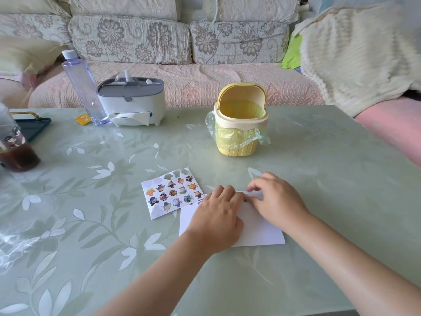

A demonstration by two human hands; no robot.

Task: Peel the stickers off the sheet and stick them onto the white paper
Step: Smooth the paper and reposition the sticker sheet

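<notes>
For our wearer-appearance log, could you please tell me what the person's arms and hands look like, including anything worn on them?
The left forearm and right forearm are bare right to the frame's edge; no sleeve shows. The left hand and right hand wear no gloves, and no watch, bracelet or ring is visible. Nails cannot be judged from this view.

Partly peeled sticker sheet [169, 195] lies flat, touching the white paper [257, 226].

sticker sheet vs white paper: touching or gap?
Touching. The head view shows the white paper with its top-left edge lying over the lower-right corner of the sticker sheet, hiding that corner.
</notes>
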